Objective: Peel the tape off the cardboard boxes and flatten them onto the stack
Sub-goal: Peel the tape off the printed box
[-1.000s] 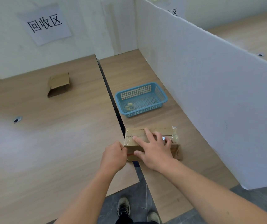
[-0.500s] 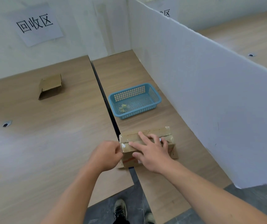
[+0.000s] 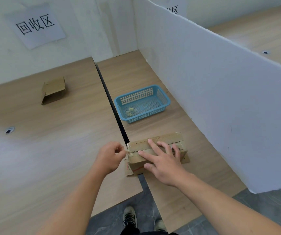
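Now, with my right hand (image 3: 163,161) spread flat on the box (image 3: 167,137) at the edge of the table (image 3: 173,194) and my left hand (image 3: 110,156) pinching its tape (image 3: 129,149) end, I'd pull low and slow along the seam lest it tear

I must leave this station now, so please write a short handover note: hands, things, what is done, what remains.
Left hand pinches the clear tape at the left end of the taped cardboard box.
Right hand presses flat on its top.
Blue basket behind it holds tape scraps.
Done: one folded box lies on the left table.
Left: peel this tape, flatten the box, stack it there.
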